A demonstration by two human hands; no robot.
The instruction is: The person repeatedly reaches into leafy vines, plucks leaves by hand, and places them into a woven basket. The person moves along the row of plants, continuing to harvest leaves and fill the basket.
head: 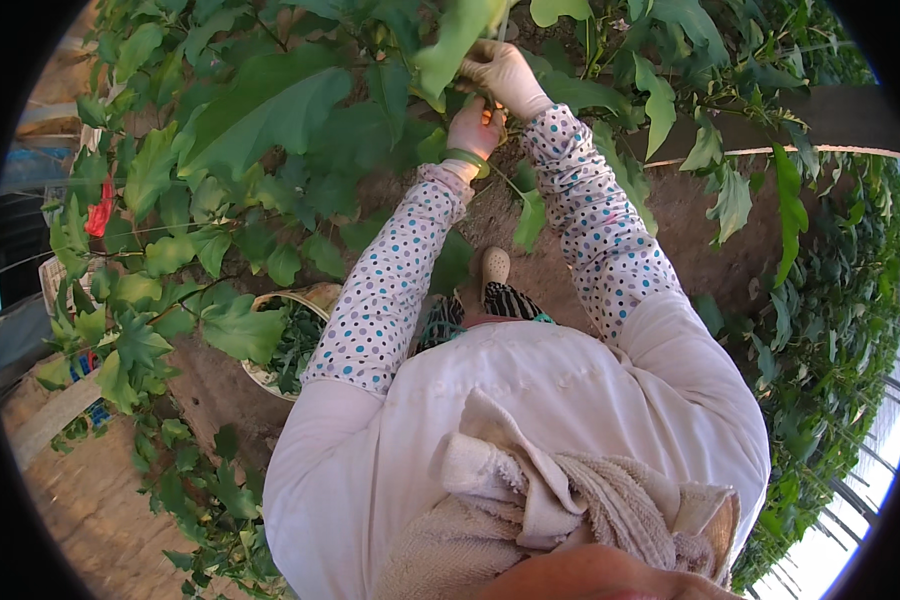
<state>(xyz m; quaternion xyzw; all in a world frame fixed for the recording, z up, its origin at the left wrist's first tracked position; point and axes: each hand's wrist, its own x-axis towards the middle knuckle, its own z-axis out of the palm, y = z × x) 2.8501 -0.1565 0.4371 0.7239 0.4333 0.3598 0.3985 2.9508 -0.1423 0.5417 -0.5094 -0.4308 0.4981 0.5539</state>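
Note:
Both of my hands are at the top centre, among broad lobed leaves of a tall plant. My right hand [506, 79], in a pale thin glove, has its fingers curled at a stem partly behind a large bright leaf [457, 45]; what lies between the fingertips is hidden. Just below and to the left of it, my left hand [476, 129] is curled close to the same stems, with something orange showing at its fingers. A green bangle [466, 159] circles the left wrist. Spotted sleeve covers run along both forearms.
A round bucket [259, 375] holding cut leaves stands on the soil below my left forearm. Dense plants [832, 360] line the right side. A dark band [832, 120] crosses at upper right. A red piece of material [101, 210] hangs among leaves at left, near thin strings.

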